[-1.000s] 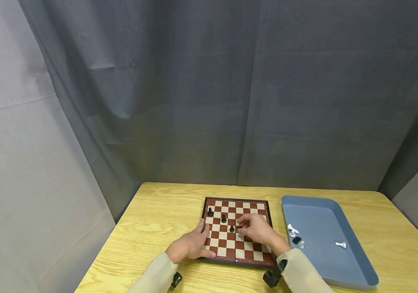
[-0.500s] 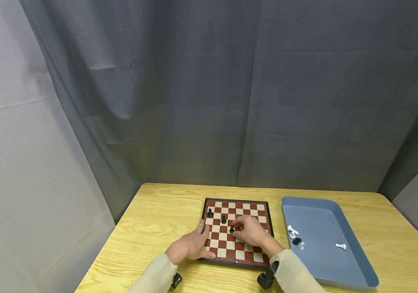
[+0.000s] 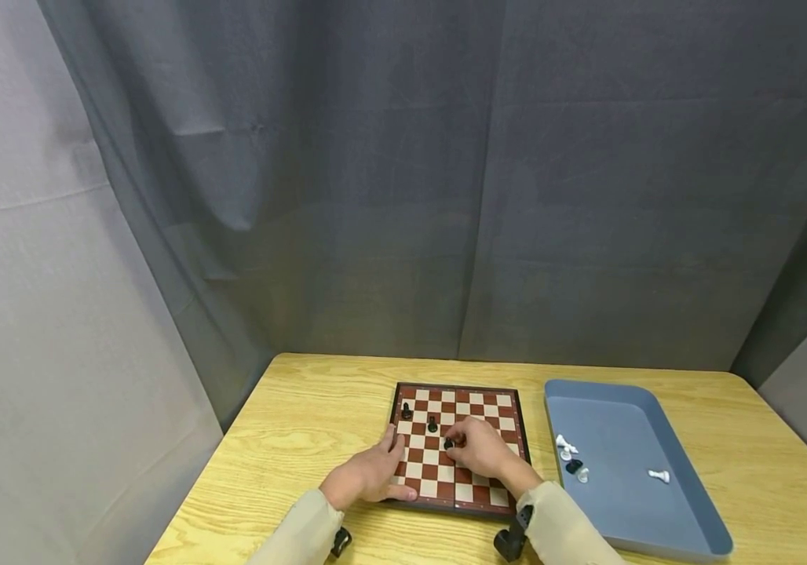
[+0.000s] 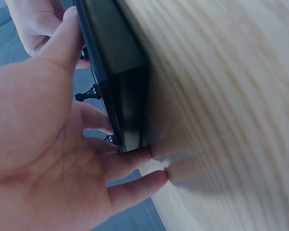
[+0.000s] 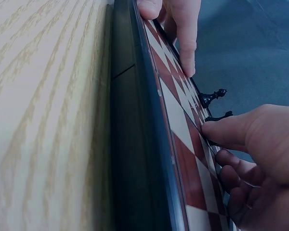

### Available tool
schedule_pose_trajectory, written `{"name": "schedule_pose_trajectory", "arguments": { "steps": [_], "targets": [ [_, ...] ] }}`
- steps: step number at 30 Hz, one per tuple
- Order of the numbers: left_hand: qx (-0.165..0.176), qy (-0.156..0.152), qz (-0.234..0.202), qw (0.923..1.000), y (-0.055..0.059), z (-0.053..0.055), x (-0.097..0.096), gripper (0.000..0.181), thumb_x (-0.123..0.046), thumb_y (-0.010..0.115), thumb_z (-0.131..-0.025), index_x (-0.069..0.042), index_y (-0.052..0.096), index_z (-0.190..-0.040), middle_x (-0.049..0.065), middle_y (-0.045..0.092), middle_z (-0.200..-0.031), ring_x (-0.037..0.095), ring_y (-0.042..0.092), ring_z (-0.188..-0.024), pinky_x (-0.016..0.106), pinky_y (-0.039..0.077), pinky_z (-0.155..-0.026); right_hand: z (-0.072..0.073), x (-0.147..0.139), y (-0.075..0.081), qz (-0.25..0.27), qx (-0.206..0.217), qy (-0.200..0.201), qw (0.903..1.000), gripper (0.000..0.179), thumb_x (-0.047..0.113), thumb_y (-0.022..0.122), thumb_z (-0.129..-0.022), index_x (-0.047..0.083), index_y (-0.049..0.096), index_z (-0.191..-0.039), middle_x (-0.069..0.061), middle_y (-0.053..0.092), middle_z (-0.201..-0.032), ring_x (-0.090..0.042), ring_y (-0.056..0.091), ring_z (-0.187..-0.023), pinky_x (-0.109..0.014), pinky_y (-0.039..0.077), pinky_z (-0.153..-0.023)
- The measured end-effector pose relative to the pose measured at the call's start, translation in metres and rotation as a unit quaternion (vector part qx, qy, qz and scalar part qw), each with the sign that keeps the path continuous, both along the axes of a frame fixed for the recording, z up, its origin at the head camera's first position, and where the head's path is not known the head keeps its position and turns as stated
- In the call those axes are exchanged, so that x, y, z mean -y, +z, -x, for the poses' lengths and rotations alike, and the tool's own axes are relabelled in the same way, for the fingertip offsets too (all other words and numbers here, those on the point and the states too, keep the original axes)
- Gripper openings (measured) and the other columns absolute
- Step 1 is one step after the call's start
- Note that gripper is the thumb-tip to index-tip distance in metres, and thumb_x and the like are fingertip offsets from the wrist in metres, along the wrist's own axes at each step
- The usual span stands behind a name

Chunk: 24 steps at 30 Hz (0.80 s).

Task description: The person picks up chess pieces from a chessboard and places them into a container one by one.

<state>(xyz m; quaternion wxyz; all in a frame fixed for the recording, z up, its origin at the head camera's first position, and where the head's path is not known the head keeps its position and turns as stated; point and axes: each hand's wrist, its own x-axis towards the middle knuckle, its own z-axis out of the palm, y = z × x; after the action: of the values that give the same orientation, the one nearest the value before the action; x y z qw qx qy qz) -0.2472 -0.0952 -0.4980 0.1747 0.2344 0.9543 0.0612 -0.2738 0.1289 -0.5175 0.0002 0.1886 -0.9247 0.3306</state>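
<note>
A brown and cream chessboard (image 3: 428,471) lies on the wooden table. My right hand (image 3: 481,447) is over its middle, thumb and forefinger closed around the sides of a small black chess piece (image 3: 448,444). In the right wrist view the thumb hides part of that piece. Another black chess piece (image 3: 432,424) stands just up and left of it, and a further black piece (image 3: 407,410) sits near the board's far left corner. My left hand (image 3: 371,471) rests along the board's left side, fingers extended; in the left wrist view its thumb lies on the near edge and two fingertips touch the table.
A blue-grey tray (image 3: 629,502) stands right of the board. Several white pieces and a black piece (image 3: 574,466) lie along its left side, with one white piece (image 3: 659,475) farther right. Grey curtains (image 3: 403,235) hang behind the table (image 3: 290,400).
My right hand has moved left across the board, and its thumb and forefinger have closed on the small black chess piece. The left hand has stayed in place.
</note>
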Motion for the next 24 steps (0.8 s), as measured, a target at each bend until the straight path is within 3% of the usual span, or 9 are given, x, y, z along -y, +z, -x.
{"name": "schedule_pose_trajectory", "arguments": {
  "steps": [12,24],
  "targets": [
    [-0.002,0.001,0.004,1.0,-0.0002,-0.0002,-0.0001,0.098,-0.064,0.055,-0.08,-0.005,0.021,-0.151,0.019,0.006,-0.156,0.031,0.037,-0.132,0.033,0.045,-0.093,-0.0022,-0.0022,0.0033,-0.007,-0.005,0.018,0.9998,0.006,0.01,0.071,-0.084,0.01,0.068,-0.089,0.002,0.053,-0.078,-0.012,0.046,-0.068,-0.031,0.04,-0.06],
    [0.003,0.004,0.006,1.0,-0.0017,0.0012,-0.0003,0.098,-0.065,0.054,-0.08,-0.006,0.021,-0.151,0.018,0.005,-0.156,0.03,0.035,-0.134,0.035,0.043,-0.097,-0.0061,-0.0078,0.0086,0.015,0.023,0.031,0.9991,0.007,0.008,0.069,-0.086,0.009,0.064,-0.091,0.005,0.056,-0.078,-0.01,0.052,-0.07,-0.03,0.044,-0.063]
  ]
}}
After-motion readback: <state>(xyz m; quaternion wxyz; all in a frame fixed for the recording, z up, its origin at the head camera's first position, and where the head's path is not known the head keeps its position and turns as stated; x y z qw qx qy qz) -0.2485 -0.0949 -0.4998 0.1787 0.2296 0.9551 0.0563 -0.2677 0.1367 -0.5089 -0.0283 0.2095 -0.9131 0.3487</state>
